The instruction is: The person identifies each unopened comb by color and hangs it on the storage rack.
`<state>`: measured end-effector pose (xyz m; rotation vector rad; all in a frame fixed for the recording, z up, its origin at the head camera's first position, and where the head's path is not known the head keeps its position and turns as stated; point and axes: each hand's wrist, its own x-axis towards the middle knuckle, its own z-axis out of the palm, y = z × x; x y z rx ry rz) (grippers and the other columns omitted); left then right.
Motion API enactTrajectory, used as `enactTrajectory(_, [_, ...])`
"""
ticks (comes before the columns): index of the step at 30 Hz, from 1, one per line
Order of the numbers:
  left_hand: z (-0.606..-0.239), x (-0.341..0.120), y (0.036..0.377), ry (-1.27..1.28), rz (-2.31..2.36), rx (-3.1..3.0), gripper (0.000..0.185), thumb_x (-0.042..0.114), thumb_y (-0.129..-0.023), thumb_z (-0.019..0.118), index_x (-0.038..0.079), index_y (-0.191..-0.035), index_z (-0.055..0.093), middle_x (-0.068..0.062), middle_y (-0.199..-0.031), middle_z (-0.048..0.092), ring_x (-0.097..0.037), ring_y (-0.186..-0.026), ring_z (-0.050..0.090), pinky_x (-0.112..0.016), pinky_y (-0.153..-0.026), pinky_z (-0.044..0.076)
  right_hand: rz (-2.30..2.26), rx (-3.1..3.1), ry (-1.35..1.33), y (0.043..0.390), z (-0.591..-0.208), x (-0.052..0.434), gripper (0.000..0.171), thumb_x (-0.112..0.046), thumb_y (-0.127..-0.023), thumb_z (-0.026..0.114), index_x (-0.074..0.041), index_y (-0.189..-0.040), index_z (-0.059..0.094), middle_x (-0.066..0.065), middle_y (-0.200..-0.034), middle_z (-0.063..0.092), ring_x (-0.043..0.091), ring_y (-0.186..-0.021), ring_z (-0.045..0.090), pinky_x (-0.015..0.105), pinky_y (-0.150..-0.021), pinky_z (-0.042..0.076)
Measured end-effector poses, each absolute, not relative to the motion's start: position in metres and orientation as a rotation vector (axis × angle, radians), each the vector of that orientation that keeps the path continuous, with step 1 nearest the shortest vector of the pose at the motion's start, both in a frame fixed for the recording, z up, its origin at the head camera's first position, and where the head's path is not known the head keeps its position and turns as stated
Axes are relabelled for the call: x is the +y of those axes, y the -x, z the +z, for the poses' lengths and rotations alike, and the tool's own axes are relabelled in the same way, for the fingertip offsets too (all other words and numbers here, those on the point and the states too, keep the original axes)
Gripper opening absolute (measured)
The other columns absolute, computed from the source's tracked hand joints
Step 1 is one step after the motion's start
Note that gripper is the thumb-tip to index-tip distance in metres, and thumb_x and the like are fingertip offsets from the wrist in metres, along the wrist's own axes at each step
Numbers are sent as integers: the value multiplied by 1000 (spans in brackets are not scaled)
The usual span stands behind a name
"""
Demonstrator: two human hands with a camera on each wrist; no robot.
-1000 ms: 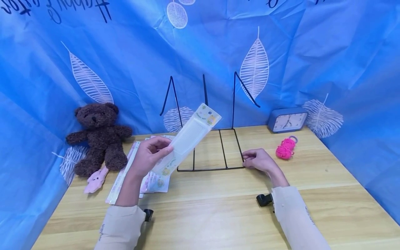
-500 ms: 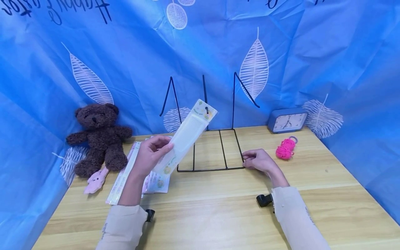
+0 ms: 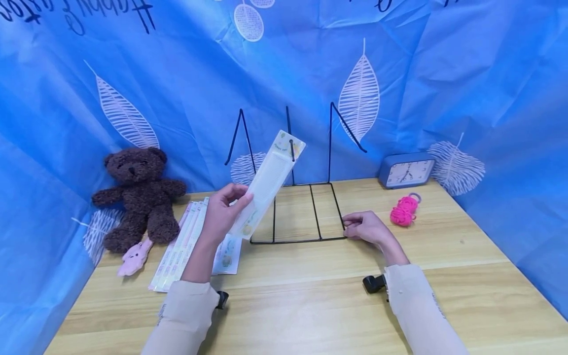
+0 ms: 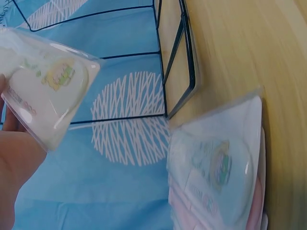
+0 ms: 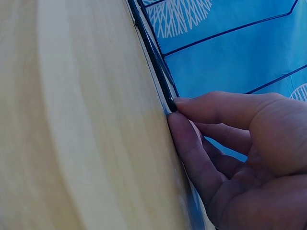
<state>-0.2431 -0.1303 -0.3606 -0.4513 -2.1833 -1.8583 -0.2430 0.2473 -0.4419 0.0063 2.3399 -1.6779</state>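
Observation:
In the head view my left hand (image 3: 222, 212) pinches a comb in a clear package (image 3: 266, 185) by its lower part, thumb in front. The package leans to the right. Its printed top card overlaps the middle prong of a black wire rack (image 3: 297, 240), whose tip shows in front through the card's hang hole. The left wrist view shows the rounded lower end of the packaged comb (image 4: 57, 91). My right hand (image 3: 366, 227) holds the front right corner of the rack's base. Thumb and forefinger pinch that wire (image 5: 165, 91) in the right wrist view.
Several more packaged combs (image 3: 177, 259) lie left of the rack, partly behind my left arm. A brown teddy bear (image 3: 138, 192) sits behind them with a small pink plush (image 3: 135, 257). On the right are a pink yarn bundle (image 3: 405, 211) and a blue clock (image 3: 407, 170).
My left hand has moved the packaged comb up and a little back, and the middle prong now passes further through its hang hole. My right hand stays on the rack's corner.

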Motion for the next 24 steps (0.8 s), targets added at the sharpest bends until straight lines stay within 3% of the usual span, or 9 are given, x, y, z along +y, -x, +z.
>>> enactTrajectory(8, [-361, -115, 257, 349, -1870, -2147, 25, 19, -97, 71, 0, -114, 70, -15, -106, 71, -18, -86, 65, -31, -79, 50, -1680, 2338, -9, 243, -442, 246, 61, 8, -83, 73, 17, -138, 49, 27, -119, 58, 23, -95, 62, 30, -82, 58])
enactTrajectory(14, [-360, -102, 271, 275, -1895, -2109, 24, 17, -96, 72, 0, -114, 70, -15, -107, 71, -17, -85, 63, -27, -76, 50, -1673, 2343, -10, 242, -441, 246, 62, 8, -82, 73, 17, -138, 49, 26, -119, 58, 23, -95, 61, 30, -82, 58])
enactTrajectory(24, [-365, -84, 296, 146, -1899, -2127, 23, 18, -95, 73, 2, -112, 71, -14, -109, 72, -19, -93, 65, -32, -81, 48, -1660, 2353, -7, 243, -442, 246, 61, 8, -82, 73, 17, -138, 49, 26, -119, 58, 23, -96, 61, 30, -82, 58])
